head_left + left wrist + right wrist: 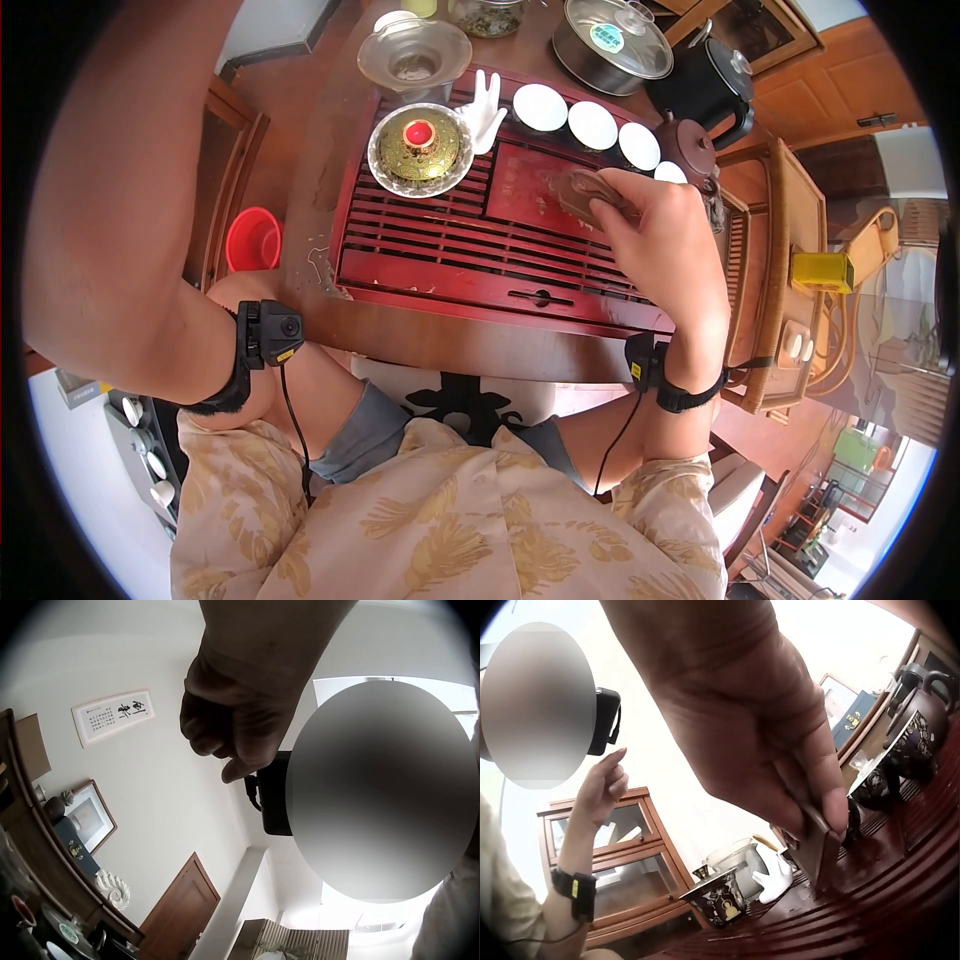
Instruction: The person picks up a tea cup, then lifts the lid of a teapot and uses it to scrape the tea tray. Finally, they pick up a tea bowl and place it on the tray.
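My right hand [655,225] pinches a flat brown slab [578,192] between thumb and fingers. In the right wrist view the slab [817,859] stands on edge, its lower edge right at the red slatted tea tray [400,275]. The left hand [236,720] is raised close to the black head-worn camera [277,799], with its fingers curled. From the right wrist view, that hand [604,784] has one finger reaching toward the device. A lidded tea bowl [420,150] sits on the tray beside a white hand-shaped ornament [484,112].
Several dark cups with white insides [592,125] line the tray's back edge, beside a brown teapot [690,145]. Behind stand a glass bowl [413,55], a lidded steel pot [612,45] and a black kettle [705,85]. A red bucket [254,240] is on the floor.
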The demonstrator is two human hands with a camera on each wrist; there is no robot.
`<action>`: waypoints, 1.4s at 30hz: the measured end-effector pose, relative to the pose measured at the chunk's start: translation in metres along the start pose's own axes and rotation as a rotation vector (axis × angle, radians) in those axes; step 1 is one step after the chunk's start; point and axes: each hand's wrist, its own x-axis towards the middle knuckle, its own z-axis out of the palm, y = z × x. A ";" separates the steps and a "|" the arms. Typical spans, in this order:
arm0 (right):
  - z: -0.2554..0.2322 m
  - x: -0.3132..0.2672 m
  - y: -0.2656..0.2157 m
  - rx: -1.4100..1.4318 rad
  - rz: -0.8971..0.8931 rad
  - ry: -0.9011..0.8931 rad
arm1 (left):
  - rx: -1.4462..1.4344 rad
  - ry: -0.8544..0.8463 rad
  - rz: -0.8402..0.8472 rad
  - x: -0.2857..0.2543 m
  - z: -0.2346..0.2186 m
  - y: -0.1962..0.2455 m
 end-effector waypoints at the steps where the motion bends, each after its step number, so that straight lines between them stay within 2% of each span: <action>1: -0.001 0.000 0.000 0.005 0.011 -0.006 | 0.001 -0.001 -0.001 0.000 0.000 0.000; 13: -0.002 0.000 0.001 -0.018 -0.014 -0.007 | 0.011 -0.016 -0.009 0.000 0.006 0.001; 16: -0.004 -0.001 0.001 0.059 0.046 -0.001 | 0.019 -0.012 -0.015 -0.002 0.003 0.000; 19: 0.002 0.002 -0.004 0.169 0.037 0.115 | 0.031 -0.001 -0.026 -0.005 -0.002 -0.001; 25: 0.035 0.008 0.003 0.117 -0.010 0.230 | 0.055 0.014 -0.043 -0.010 -0.010 -0.002; 29: 0.047 0.008 0.009 -0.112 -0.072 0.272 | 0.064 0.019 -0.051 -0.012 -0.013 -0.003; 42: 0.061 -0.003 -0.001 -0.138 -0.201 0.250 | 0.071 0.010 -0.057 -0.013 -0.006 0.000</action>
